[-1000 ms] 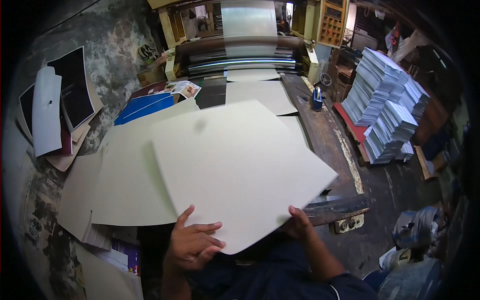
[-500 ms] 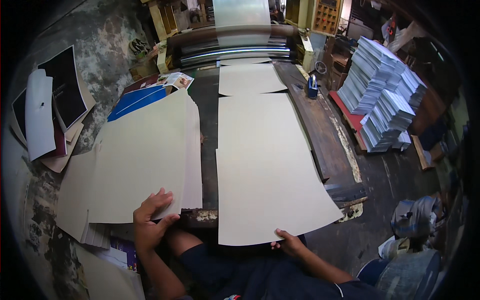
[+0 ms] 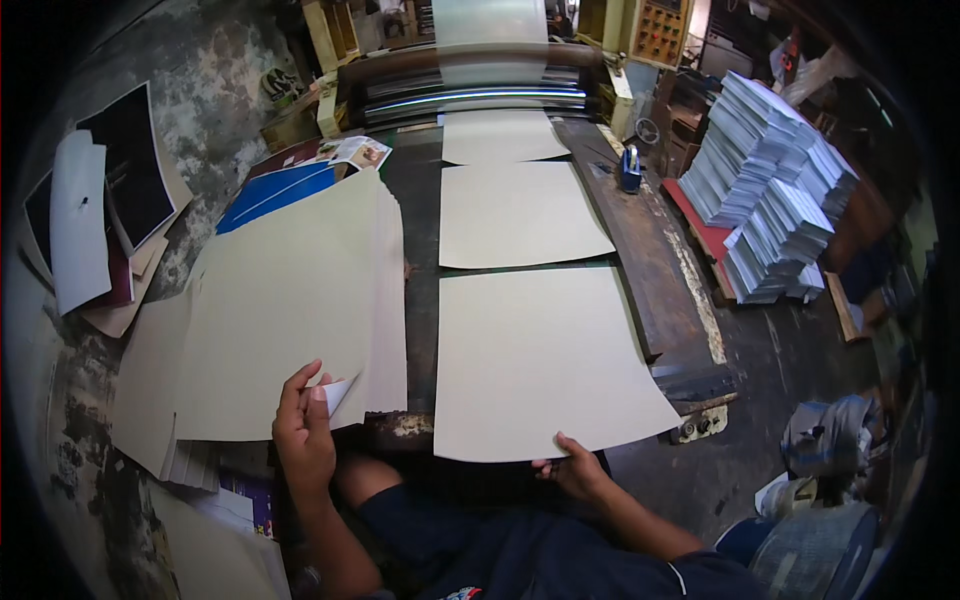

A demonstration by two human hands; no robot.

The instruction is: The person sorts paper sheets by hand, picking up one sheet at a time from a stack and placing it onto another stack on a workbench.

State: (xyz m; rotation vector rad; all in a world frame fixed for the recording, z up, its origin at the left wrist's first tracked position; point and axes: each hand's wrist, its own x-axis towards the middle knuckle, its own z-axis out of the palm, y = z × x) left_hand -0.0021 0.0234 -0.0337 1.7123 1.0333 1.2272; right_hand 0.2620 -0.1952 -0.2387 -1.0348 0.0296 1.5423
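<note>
A cream sheet [image 3: 545, 360] lies on the dark feed table, its near edge pinched by my right hand [image 3: 578, 468], thumb on top and fingers beneath. Beyond it, a second cream sheet [image 3: 520, 212] and a third [image 3: 500, 136] line up toward the rollers [image 3: 475, 100], with narrow gaps between them. At the left, my left hand [image 3: 305, 420] holds the near right corner of the top sheet on a tall stack of cream sheets [image 3: 280, 290]. That corner is curled up between thumb and fingers, showing a whiter underside.
A metal guide bar [image 3: 625, 250] runs along the right of the sheets, with a blue tape dispenser [image 3: 630, 170] beside it. Piles of white paper [image 3: 755, 150] stand at far right. Wrapped rolls [image 3: 830, 440] sit at lower right. A button panel [image 3: 660, 30] is at the back.
The near sheet has slid forward slightly with my right hand, and the farther sheets have moved toward the rollers, showing gaps. My left hand has lifted the stack's top corner.
</note>
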